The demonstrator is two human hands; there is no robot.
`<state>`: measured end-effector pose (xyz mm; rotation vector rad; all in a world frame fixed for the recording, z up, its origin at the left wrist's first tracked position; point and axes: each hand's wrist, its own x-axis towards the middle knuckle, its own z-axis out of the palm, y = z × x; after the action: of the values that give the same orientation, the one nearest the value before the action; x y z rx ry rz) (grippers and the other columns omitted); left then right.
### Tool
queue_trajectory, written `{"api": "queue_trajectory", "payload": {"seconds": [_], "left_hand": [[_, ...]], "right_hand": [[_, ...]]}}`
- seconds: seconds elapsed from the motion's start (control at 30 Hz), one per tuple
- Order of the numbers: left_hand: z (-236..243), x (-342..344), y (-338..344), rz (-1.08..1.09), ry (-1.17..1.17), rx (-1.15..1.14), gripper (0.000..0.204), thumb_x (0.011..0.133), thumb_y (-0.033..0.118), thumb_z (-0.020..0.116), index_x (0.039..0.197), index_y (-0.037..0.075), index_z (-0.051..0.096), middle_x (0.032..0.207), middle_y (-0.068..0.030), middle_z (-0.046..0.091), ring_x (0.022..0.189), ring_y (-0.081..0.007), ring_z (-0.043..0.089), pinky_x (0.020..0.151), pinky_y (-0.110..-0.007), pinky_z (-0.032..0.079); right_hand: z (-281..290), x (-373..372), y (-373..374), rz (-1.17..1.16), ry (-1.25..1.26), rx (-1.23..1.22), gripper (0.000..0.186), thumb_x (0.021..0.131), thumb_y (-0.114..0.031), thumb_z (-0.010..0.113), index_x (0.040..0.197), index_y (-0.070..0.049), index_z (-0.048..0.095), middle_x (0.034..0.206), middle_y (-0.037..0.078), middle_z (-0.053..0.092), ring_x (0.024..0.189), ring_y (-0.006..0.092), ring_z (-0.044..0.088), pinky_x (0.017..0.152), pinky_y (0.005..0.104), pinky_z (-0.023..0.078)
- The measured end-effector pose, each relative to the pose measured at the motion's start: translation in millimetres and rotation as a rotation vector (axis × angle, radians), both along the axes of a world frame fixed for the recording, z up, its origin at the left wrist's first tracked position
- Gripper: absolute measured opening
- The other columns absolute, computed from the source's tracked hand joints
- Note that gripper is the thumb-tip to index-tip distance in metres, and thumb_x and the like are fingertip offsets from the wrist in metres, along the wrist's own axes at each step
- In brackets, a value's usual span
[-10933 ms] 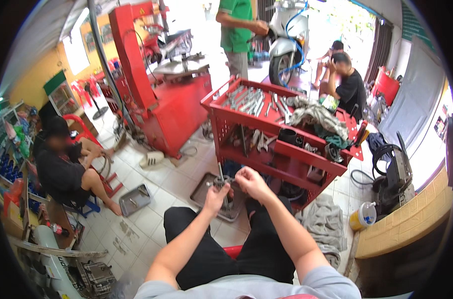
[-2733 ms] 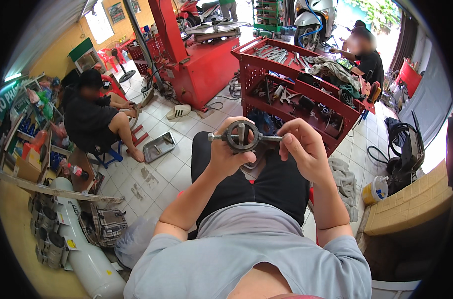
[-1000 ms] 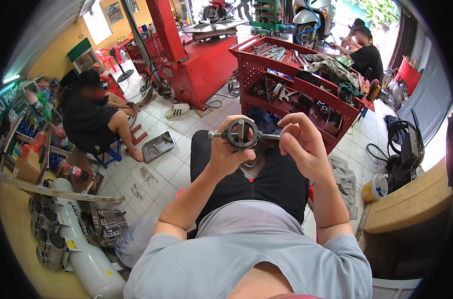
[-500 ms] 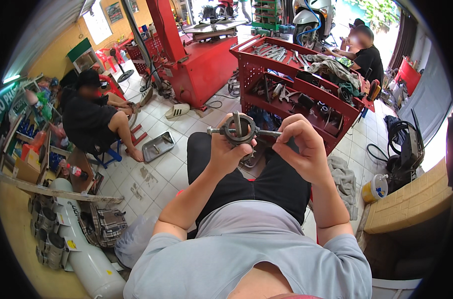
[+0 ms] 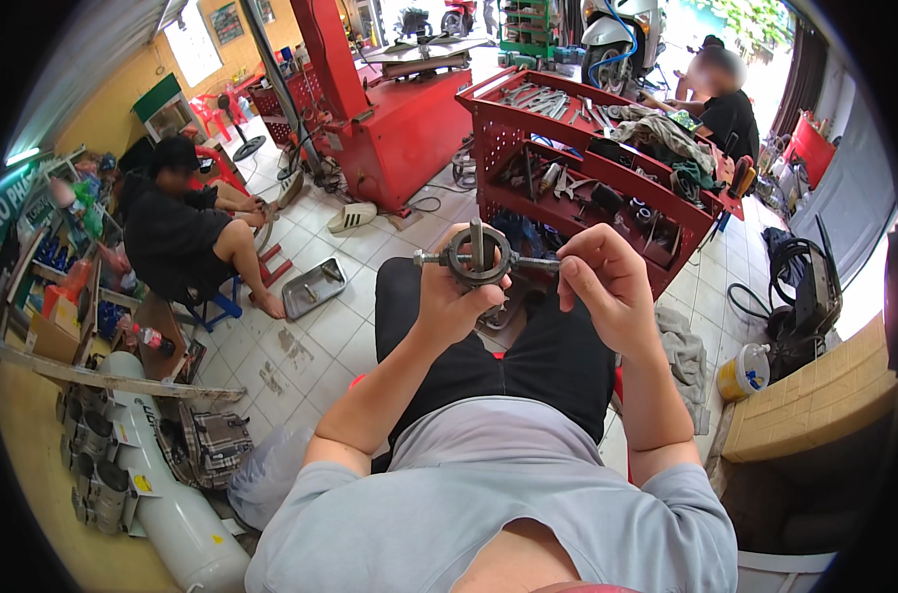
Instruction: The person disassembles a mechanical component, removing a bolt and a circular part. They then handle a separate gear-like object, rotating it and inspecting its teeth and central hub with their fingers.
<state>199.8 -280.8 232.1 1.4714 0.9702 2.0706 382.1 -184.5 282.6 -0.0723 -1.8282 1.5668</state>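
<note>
A dark metal ring-shaped tool (image 5: 456, 261) with a threaded bolt on each side is held up above my lap. My left hand (image 5: 451, 308) is closed round it, the thumb pressing its lower edge. A grey metal rod or shaft (image 5: 477, 243) stands up inside the ring. The left bolt (image 5: 427, 258) sticks out beyond my fingers. On the right, my right hand (image 5: 607, 287) has curled fingers at the outer end of the long bolt (image 5: 538, 264); its fingertips partly hide that end. Below the ring, more of the metal piece is mostly hidden.
Ahead stands a red tool cart (image 5: 567, 178) with wrenches and rags. A metal tray (image 5: 313, 289) lies on the tiled floor. One person (image 5: 187, 227) sits at left; others sit beyond the cart. At right are a bucket (image 5: 743, 374) and a grey cloth (image 5: 678, 356).
My right hand has shifted slightly right and its fingers have rolled at the bolt's end. The ring and rod have tilted a little; my left hand keeps its hold.
</note>
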Motion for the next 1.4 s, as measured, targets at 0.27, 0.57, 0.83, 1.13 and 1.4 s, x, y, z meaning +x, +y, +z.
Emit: {"api": "queue_trajectory", "payload": {"seconds": [0.27, 0.57, 0.83, 1.13, 1.4], "left_hand": [[-5, -6, 3, -0.127, -0.099, 0.045, 0.05, 0.076, 0.013, 0.079, 0.116, -0.001, 0.052, 0.089, -0.0054, 0.062, 0.078, -0.012, 0.066, 0.073, -0.026, 0.055], [-2, -1, 1, -0.038, -0.06, -0.032, 0.082, 0.07, 0.055, 0.083, 0.119, -0.004, 0.053, 0.09, -0.009, 0.064, 0.077, -0.0186, 0.068, 0.071, -0.032, 0.057], [-10, 1, 7, -0.133, -0.042, -0.036, 0.047, 0.074, 0.02, 0.083, 0.108, 0.003, 0.054, 0.092, -0.0024, 0.06, 0.08, -0.0092, 0.063, 0.075, -0.024, 0.052], [-10, 0, 10, 0.083, 0.173, -0.04, 0.056, 0.074, 0.031, 0.084, 0.114, 0.003, 0.057, 0.102, -0.0039, 0.057, 0.092, -0.0117, 0.055, 0.081, -0.027, 0.046], [-9, 2, 13, 0.07, 0.334, 0.024, 0.067, 0.071, 0.044, 0.084, 0.121, 0.007, 0.059, 0.126, -0.0127, 0.042, 0.12, -0.0256, 0.043, 0.1, -0.036, 0.039]], "right_hand": [[-7, -10, 7, -0.106, 0.225, 0.342, 0.014, 0.088, 0.007, 0.064, 0.098, 0.0, 0.058, 0.09, 0.004, 0.055, 0.078, 0.0105, 0.053, 0.068, 0.0246, 0.044], [-7, -5, -1, -0.189, 0.145, 0.199, 0.008, 0.085, 0.005, 0.058, 0.093, 0.001, 0.059, 0.086, 0.004, 0.056, 0.076, 0.0106, 0.053, 0.068, 0.024, 0.043], [-12, -17, 0, 0.032, 0.174, -0.171, 0.016, 0.091, -0.001, 0.039, 0.094, -0.001, 0.055, 0.075, 0.003, 0.056, 0.063, 0.0076, 0.05, 0.057, 0.0223, 0.041], [-17, -21, 6, -0.076, 0.068, 0.111, 0.029, 0.074, -0.006, 0.053, 0.103, 0.0, 0.054, 0.077, 0.001, 0.045, 0.066, 0.0107, 0.042, 0.062, 0.0247, 0.037], [-18, -31, -2, -0.385, -0.101, 0.728, 0.069, 0.061, -0.027, 0.085, 0.12, -0.005, 0.057, 0.104, 0.013, 0.063, 0.097, 0.0338, 0.063, 0.083, 0.0426, 0.051]]}}
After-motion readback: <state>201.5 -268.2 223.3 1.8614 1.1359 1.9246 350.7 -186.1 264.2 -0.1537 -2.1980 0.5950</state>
